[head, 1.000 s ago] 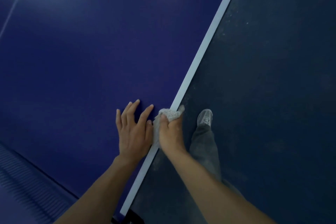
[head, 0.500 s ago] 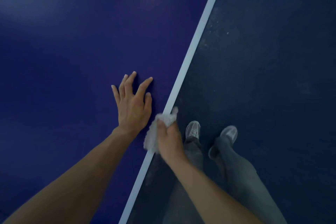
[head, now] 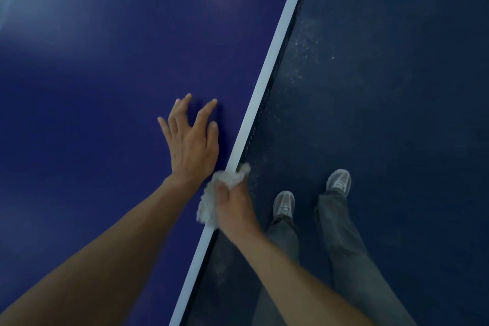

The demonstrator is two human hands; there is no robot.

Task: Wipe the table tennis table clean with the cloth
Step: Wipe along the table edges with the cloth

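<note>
The blue table tennis table (head: 105, 87) fills the left half of the view, its white edge line (head: 275, 42) running diagonally from top right to bottom middle. My right hand (head: 235, 206) is shut on a crumpled white cloth (head: 211, 201) and presses it over the white edge. My left hand (head: 189, 140) rests on the blue top just left of the edge, fingers spread, holding nothing. It lies a little beyond the cloth, close to it without touching.
Right of the table edge lies dark blue floor (head: 397, 87) with pale dust specks near the table. My two legs in grey trousers and grey shoes (head: 338, 181) stand on it close to the edge.
The view has shifted along the table edge; the net strip at lower left is gone. Both feet now show. My left hand sits further ahead of the cloth hand.
</note>
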